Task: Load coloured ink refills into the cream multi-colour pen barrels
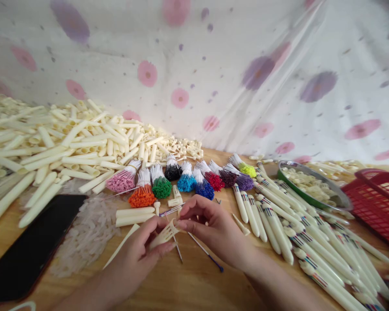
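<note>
My left hand [139,252] is closed round a cream slotted pen part [164,235], held just above the wooden table [188,285]. My right hand [207,224] pinches the tip of that same part with thumb and forefinger. Thin refills [207,254], one with a blue tip, lie on the table under my hands. Bundles of coloured refills [184,181] in pink, orange, green, black, blue, red, purple and yellow-green stand in a row just beyond my hands.
A big heap of cream pen barrels [68,142] fills the left. Finished multi-colour pens [294,229] lie in rows at right. A black phone [32,250] lies at near left beside clear small parts [87,229]. A metal bowl [339,199] and red basket [379,203] stand at far right.
</note>
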`<act>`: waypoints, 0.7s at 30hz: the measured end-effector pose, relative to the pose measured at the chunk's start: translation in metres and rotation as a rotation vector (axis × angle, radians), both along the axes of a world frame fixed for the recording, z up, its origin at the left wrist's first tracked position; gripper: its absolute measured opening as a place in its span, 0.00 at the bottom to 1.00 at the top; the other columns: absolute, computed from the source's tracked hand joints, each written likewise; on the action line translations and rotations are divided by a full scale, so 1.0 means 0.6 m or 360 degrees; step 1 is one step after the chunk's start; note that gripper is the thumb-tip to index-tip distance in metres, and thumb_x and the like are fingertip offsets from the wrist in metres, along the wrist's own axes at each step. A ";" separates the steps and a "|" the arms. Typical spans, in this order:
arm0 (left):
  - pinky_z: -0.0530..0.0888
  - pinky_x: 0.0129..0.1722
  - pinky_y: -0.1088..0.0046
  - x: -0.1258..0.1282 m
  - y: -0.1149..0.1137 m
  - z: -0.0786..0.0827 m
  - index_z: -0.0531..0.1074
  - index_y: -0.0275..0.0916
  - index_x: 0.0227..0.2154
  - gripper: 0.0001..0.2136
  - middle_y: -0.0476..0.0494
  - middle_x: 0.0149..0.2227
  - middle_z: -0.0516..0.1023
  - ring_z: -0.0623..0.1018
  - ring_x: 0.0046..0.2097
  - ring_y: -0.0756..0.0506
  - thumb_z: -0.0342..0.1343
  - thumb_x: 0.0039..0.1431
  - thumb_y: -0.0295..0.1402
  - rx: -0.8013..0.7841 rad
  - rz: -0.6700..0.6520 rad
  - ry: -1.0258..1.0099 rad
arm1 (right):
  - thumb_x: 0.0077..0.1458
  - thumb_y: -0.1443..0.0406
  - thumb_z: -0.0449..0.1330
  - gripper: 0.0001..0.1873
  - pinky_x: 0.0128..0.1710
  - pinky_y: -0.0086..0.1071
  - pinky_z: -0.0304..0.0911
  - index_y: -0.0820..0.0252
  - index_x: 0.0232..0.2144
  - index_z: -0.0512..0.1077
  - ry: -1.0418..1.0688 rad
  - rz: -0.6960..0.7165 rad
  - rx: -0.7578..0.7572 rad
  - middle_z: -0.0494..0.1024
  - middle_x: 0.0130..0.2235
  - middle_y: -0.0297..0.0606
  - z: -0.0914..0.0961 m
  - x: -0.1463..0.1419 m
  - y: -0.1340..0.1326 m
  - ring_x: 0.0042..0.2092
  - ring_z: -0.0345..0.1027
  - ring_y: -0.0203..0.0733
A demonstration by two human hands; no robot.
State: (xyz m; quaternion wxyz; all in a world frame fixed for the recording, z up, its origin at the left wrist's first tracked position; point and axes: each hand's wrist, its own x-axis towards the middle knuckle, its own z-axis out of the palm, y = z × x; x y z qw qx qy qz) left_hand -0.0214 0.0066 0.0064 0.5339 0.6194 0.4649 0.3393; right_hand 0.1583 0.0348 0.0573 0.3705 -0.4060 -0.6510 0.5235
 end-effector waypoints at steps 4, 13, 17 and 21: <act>0.67 0.40 0.72 0.002 -0.001 -0.004 0.67 0.44 0.36 0.07 0.50 0.35 0.72 0.70 0.42 0.44 0.53 0.56 0.38 -0.0020 -0.0011 -0.0031 | 0.50 0.59 0.61 0.11 0.25 0.25 0.52 0.60 0.25 0.67 -0.0093 -0.0032 0.0141 0.69 0.24 0.29 -0.003 -0.002 -0.003 0.25 0.58 0.30; 0.66 0.35 0.75 -0.003 0.003 0.018 0.66 0.42 0.33 0.08 0.52 0.30 0.67 0.68 0.35 0.48 0.56 0.52 0.38 -0.0189 -0.0043 -0.0185 | 0.54 0.62 0.58 0.06 0.29 0.27 0.59 0.59 0.32 0.72 -0.0172 0.0073 0.0391 0.75 0.31 0.34 0.016 0.016 0.002 0.31 0.64 0.33; 0.66 0.35 0.76 -0.005 0.003 0.017 0.66 0.42 0.32 0.08 0.53 0.30 0.67 0.68 0.35 0.48 0.57 0.52 0.38 -0.0200 -0.0019 -0.0217 | 0.55 0.63 0.56 0.06 0.27 0.25 0.57 0.59 0.32 0.71 -0.0532 0.0057 0.0454 0.73 0.28 0.32 0.027 0.038 0.021 0.28 0.62 0.32; 0.67 0.36 0.77 -0.011 0.005 0.012 0.66 0.42 0.32 0.08 0.53 0.30 0.68 0.69 0.35 0.49 0.57 0.52 0.37 -0.0182 0.0015 -0.0219 | 0.55 0.65 0.56 0.05 0.29 0.26 0.57 0.58 0.34 0.71 -0.1217 0.0176 0.0511 0.74 0.30 0.33 0.026 0.075 0.044 0.30 0.65 0.34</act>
